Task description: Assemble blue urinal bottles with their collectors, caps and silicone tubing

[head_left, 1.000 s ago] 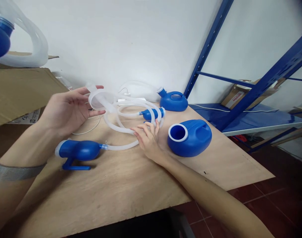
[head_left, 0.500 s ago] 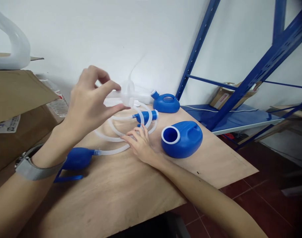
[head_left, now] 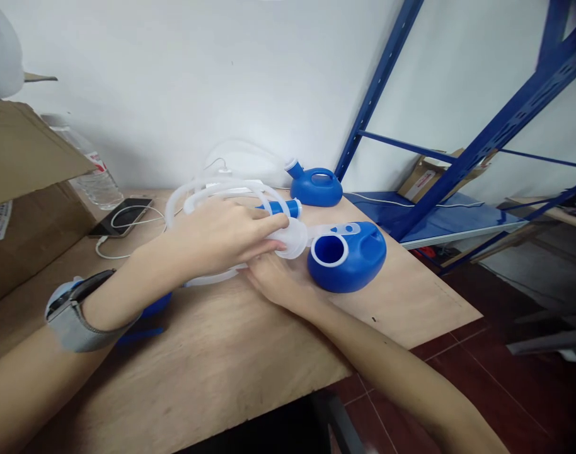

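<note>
My left hand (head_left: 226, 233) pinches a translucent white cap (head_left: 292, 239), whose strap with small holes reaches over the blue bottle (head_left: 354, 261) on the right. That bottle lies with its white-rimmed mouth uncovered. Right beneath the left hand is my right hand (head_left: 273, 277), its fingers mostly hidden under the left one near the coiled clear tube (head_left: 174, 198). Behind the hands lies a blue funnel-like piece (head_left: 285, 208). Partly hidden by my left wrist is another blue bottle (head_left: 155, 307).
A blue jug (head_left: 316, 187) with a handle stands by the wall. On the left are a cardboard box (head_left: 28, 145), a plastic water bottle (head_left: 96, 180) and a phone (head_left: 122, 217) with a white cable. Blue shelving (head_left: 411, 221) rises on the right, beyond the wooden table (head_left: 212, 378).
My left hand has come down and right with the cap, from above the table to over my right hand. The tube coil has lifted and shifted, and the phone has come into view.
</note>
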Demonstrator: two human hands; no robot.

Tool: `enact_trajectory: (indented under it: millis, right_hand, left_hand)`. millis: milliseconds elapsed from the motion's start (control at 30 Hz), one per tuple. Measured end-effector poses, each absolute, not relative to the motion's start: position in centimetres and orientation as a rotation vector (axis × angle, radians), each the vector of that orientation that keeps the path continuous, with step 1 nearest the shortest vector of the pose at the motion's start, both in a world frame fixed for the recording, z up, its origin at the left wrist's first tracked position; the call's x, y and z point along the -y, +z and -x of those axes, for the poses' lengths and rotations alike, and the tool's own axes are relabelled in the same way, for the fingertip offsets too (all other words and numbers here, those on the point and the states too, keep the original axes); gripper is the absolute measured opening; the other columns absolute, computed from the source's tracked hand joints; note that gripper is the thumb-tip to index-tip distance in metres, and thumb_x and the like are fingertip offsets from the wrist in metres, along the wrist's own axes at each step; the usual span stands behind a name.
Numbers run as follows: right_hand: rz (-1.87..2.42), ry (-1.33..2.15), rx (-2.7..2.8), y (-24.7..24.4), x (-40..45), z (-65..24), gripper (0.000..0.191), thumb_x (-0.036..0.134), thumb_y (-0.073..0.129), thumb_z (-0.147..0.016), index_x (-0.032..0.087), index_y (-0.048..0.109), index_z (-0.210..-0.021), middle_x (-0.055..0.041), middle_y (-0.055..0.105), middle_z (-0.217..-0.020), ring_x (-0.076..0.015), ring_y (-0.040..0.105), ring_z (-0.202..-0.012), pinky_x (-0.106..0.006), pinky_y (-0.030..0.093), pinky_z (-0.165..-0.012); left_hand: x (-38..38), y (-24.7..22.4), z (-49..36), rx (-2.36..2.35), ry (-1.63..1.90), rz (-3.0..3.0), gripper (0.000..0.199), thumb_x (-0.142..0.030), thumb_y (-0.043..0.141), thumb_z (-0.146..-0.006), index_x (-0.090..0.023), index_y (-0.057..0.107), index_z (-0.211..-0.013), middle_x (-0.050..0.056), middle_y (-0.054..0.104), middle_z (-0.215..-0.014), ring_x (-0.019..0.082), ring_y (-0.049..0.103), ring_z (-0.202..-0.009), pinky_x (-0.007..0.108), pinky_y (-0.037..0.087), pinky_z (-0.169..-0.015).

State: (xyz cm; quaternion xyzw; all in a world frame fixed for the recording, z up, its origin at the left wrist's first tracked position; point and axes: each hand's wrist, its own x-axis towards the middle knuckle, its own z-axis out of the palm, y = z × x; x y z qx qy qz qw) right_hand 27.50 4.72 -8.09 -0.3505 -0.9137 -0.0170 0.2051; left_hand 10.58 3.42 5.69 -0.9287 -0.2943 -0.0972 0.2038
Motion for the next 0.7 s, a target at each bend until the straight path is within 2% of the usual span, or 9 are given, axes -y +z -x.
enact_trajectory:
  millis: [100,167,233,300,367,400,500,567,700]
  right_hand:
    - [1.031,0.033,2.618,-5.6,-1.2,-29.1,0.072,0.04,0.06,-0.108,0.015,0.031,-0.169,-0.0275,0.045,-0.167,-0.045,0.045,-0.154,-0.068,0.048,-0.117]
    - [0.912,0.053,2.709,-3.3,1.7,-31.3,0.078,0.044,0.06,-0.108,0.021,0.023,-0.173,-0.0224,0.035,-0.175,-0.0412,0.034,-0.163,-0.062,0.048,-0.122]
    - [0.684,0.038,2.827,-1.0,4.3,-34.4,0.072,0.045,0.061,-0.108,0.033,0.03,-0.172,-0.0121,0.049,-0.169,-0.0339,0.043,-0.16,-0.054,0.048,-0.126]
    - [0.815,-0.149,2.661,0.7,5.7,-38.3,0.066,0.035,0.06,-0.11,0.037,0.034,-0.17,-0.0082,0.067,-0.151,-0.0276,0.062,-0.144,-0.048,0.052,-0.123]
    - [1.053,-0.387,2.351,1.6,5.4,-42.5,0.064,0.033,0.064,-0.107,0.041,0.043,-0.167,-0.0082,0.071,-0.143,-0.0324,0.067,-0.135,-0.054,0.055,-0.119]
    - [1.131,-0.433,2.256,1.7,4.8,-44.6,0.066,0.043,0.068,-0.104,0.043,0.045,-0.165,-0.0092,0.068,-0.146,-0.0381,0.064,-0.138,-0.061,0.053,-0.119]
    - [1.277,-0.357,2.237,0.9,1.5,-49.9,0.094,0.076,0.066,-0.092,0.045,0.027,-0.173,-0.0112,0.042,-0.172,-0.0518,0.04,-0.157,-0.075,0.036,-0.127]
    - [1.327,-0.23,2.345,-0.3,-0.6,-51.8,0.101,0.082,0.064,-0.089,0.042,0.024,-0.174,-0.0134,0.037,-0.175,-0.0542,0.03,-0.161,-0.077,0.033,-0.128]
    - [1.471,-0.065,2.34,-2.7,-3.1,-50.6,0.092,0.075,0.06,-0.097,0.032,0.029,-0.172,-0.0199,0.039,-0.171,-0.0494,0.042,-0.156,-0.074,0.039,-0.124]
  left_hand:
    - [-3.8,6.0,-9.8,0.866,-0.275,2.556,0.026,-0.043,0.055,-0.111,-0.021,0.07,-0.109,0.006,0.078,-0.096,0.02,0.067,-0.071,0.031,0.03,-0.058]
    - [-4.0,6.2,-9.4,0.895,-0.317,2.555,0.025,-0.043,0.057,-0.11,-0.022,0.07,-0.107,0.005,0.077,-0.089,0.019,0.063,-0.064,0.031,0.026,-0.057]
    - [-4.0,6.5,-9.2,0.943,-0.367,2.551,0.025,-0.044,0.057,-0.109,-0.022,0.07,-0.11,0.005,0.078,-0.09,0.019,0.063,-0.065,0.032,0.027,-0.058]
    - [-3.7,6.9,-9.2,0.997,-0.391,2.536,0.026,-0.042,0.055,-0.11,-0.022,0.071,-0.111,0.008,0.079,-0.096,0.02,0.065,-0.07,0.031,0.031,-0.061]
    - [-3.3,7.3,-9.4,1.022,-0.401,2.517,0.025,-0.037,0.053,-0.11,-0.02,0.072,-0.107,0.009,0.078,-0.1,0.02,0.067,-0.074,0.031,0.034,-0.063]
    - [-3.1,7.4,-9.5,1.026,-0.401,2.508,0.025,-0.034,0.052,-0.11,-0.02,0.072,-0.105,0.009,0.078,-0.101,0.02,0.068,-0.077,0.031,0.034,-0.063]
    - [-2.6,7.8,-9.7,1.043,-0.397,2.482,0.02,-0.027,0.051,-0.108,-0.019,0.07,-0.111,0.008,0.078,-0.107,0.02,0.07,-0.084,0.03,0.034,-0.063]
    - [-2.3,7.9,-9.8,1.053,-0.406,2.469,0.023,-0.025,0.05,-0.107,-0.02,0.066,-0.124,0.008,0.077,-0.112,0.02,0.072,-0.088,0.028,0.035,-0.063]
    - [-1.9,8.1,-9.8,1.076,-0.406,2.489,0.029,-0.029,0.049,-0.109,-0.024,0.06,-0.136,0.008,0.076,-0.12,0.022,0.073,-0.092,0.028,0.04,-0.067]
